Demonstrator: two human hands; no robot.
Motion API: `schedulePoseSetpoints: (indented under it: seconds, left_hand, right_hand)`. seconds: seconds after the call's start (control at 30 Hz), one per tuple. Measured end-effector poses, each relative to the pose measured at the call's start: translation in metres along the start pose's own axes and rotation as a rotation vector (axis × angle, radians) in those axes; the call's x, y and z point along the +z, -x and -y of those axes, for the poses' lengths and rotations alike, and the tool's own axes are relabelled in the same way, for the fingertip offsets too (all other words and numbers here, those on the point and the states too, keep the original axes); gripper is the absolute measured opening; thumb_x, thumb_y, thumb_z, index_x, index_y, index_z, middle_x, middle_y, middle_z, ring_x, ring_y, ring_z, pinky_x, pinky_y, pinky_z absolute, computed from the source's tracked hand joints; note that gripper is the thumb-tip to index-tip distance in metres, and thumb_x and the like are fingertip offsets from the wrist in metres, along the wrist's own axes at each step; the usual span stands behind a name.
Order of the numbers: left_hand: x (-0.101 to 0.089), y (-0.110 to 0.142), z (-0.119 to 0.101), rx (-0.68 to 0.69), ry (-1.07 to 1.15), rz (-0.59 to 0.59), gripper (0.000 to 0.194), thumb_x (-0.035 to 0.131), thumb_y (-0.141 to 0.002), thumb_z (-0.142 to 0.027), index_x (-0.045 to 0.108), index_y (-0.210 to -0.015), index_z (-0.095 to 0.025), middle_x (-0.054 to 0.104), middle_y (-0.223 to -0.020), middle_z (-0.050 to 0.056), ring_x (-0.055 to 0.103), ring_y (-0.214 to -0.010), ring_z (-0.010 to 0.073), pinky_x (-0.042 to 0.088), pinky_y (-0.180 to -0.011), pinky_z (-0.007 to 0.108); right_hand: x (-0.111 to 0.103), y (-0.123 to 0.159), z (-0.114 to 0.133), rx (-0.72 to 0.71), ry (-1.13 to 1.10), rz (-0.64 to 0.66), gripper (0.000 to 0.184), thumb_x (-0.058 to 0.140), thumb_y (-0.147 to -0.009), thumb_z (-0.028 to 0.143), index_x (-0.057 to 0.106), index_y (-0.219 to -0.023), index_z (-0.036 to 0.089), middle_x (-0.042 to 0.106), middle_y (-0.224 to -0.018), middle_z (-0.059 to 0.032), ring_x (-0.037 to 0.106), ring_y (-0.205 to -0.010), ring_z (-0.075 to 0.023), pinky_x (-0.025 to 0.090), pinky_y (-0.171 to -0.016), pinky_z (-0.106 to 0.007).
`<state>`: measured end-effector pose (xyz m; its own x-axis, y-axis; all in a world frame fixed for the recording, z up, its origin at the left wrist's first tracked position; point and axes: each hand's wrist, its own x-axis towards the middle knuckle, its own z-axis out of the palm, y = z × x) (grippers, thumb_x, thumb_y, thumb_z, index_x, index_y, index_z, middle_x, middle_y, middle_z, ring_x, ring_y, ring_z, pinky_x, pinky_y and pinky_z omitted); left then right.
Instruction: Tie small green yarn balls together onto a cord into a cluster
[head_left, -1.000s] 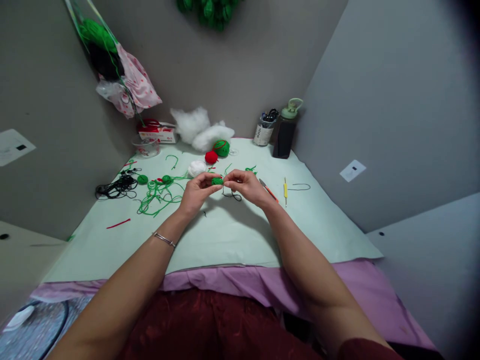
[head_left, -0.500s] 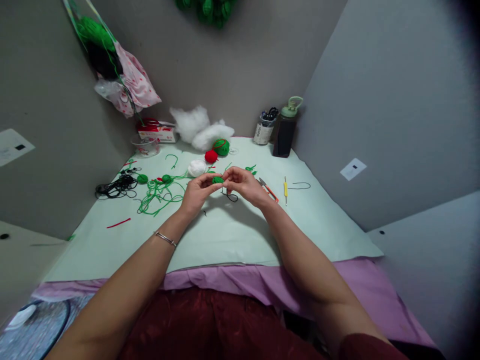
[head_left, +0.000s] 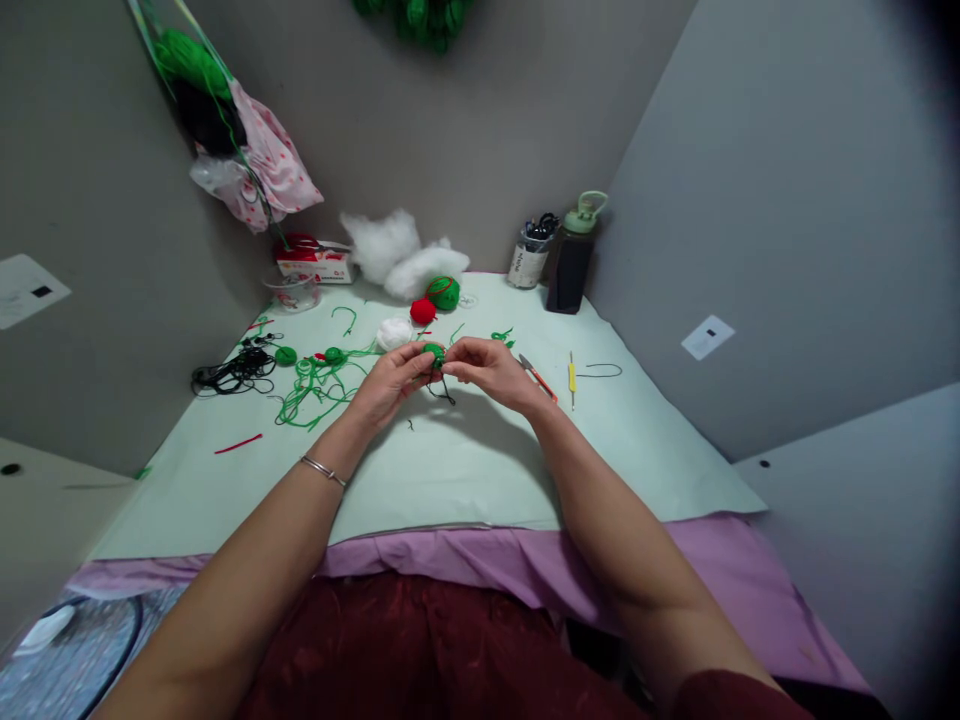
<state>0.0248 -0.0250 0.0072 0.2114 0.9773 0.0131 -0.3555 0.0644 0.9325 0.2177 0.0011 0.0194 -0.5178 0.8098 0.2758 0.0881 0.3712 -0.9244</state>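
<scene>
Between thumb and fingers, my left hand (head_left: 394, 382) grips a small green crocheted piece (head_left: 434, 353) above the middle of the table. My right hand (head_left: 489, 370) is closed in a pinch at the piece's right edge; what its fingertips hold is too small to make out. A black yarn strand (head_left: 442, 393) dangles below the piece. A white yarn ball (head_left: 394, 334) lies just behind my left hand. Orange-handled snips (head_left: 541, 380) rest to the right of my right hand, and past them is a yellow-handled crochet hook (head_left: 572, 378).
Loose green yarn (head_left: 315, 395) and tangled black yarn (head_left: 236, 370) spread on the left. Red (head_left: 423, 311) and green (head_left: 444, 293) yarn balls sit before white stuffing (head_left: 420, 272). A pen cup (head_left: 527, 262) and a dark bottle (head_left: 570, 265) stand at the back right.
My left hand has shifted slightly left and turned the green piece more upright. My right fingertips have drawn a little apart from the left ones, and the black strand hangs differently.
</scene>
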Motion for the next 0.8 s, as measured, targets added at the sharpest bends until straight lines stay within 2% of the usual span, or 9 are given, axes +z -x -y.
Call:
schedulePoseSetpoints:
  seconds: [0.27, 0.4, 0.5, 0.63, 0.8]
  left_hand:
    - [0.002, 0.001, 0.002, 0.034, -0.033, 0.008, 0.033, 0.086, -0.072, -0.038, 0.076, -0.093, -0.015, 0.072, -0.089, 0.005, 0.065, -0.081, 0.0146, 0.053, -0.084, 0.029]
    - [0.003, 0.001, 0.003, 0.03, -0.038, 0.028, 0.033, 0.086, -0.072, -0.037, 0.076, -0.095, -0.015, 0.073, -0.092, 0.005, 0.066, -0.083, 0.0149, 0.053, -0.088, 0.03]
    - [0.002, 0.001, 0.003, 0.0, -0.043, 0.079, 0.033, 0.087, -0.072, -0.037, 0.077, -0.096, -0.017, 0.073, -0.097, 0.005, 0.068, -0.088, 0.0164, 0.053, -0.092, 0.032]
    - [-0.001, 0.001, 0.006, -0.077, -0.111, 0.18, 0.037, 0.086, -0.074, -0.039, 0.078, -0.103, -0.018, 0.073, -0.105, 0.008, 0.07, -0.092, 0.0196, 0.053, -0.093, 0.036]
    - [-0.002, 0.002, 0.007, -0.084, -0.18, 0.222, 0.036, 0.084, -0.075, -0.044, 0.08, -0.1, -0.018, 0.073, -0.099, 0.01, 0.07, -0.084, 0.0201, 0.054, -0.087, 0.037]
  right_hand:
    - [0.006, 0.0, 0.006, 0.042, 0.013, -0.041, 0.029, 0.074, -0.08, 0.044, 0.061, -0.074, 0.018, 0.059, -0.067, 0.0016, 0.05, -0.064, -0.012, 0.04, -0.06, -0.026]
    - [0.001, 0.0, 0.005, 0.059, 0.036, -0.036, 0.032, 0.075, -0.079, 0.046, 0.06, -0.071, 0.019, 0.059, -0.065, 0.0019, 0.048, -0.062, -0.0113, 0.038, -0.059, -0.026]
    - [-0.006, 0.001, 0.005, 0.046, 0.029, -0.017, 0.031, 0.075, -0.08, 0.045, 0.063, -0.073, 0.018, 0.058, -0.066, 0.002, 0.046, -0.062, -0.0108, 0.037, -0.059, -0.026]
    - [-0.011, 0.001, 0.006, 0.035, -0.007, -0.098, 0.028, 0.07, -0.083, 0.044, 0.069, -0.08, 0.016, 0.061, -0.07, 0.0009, 0.046, -0.061, -0.0101, 0.037, -0.059, -0.026]
    - [-0.004, 0.0, 0.002, 0.165, -0.132, -0.095, 0.028, 0.078, -0.073, 0.042, 0.073, -0.081, 0.016, 0.059, -0.067, 0.0019, 0.044, -0.059, -0.0094, 0.034, -0.055, -0.025]
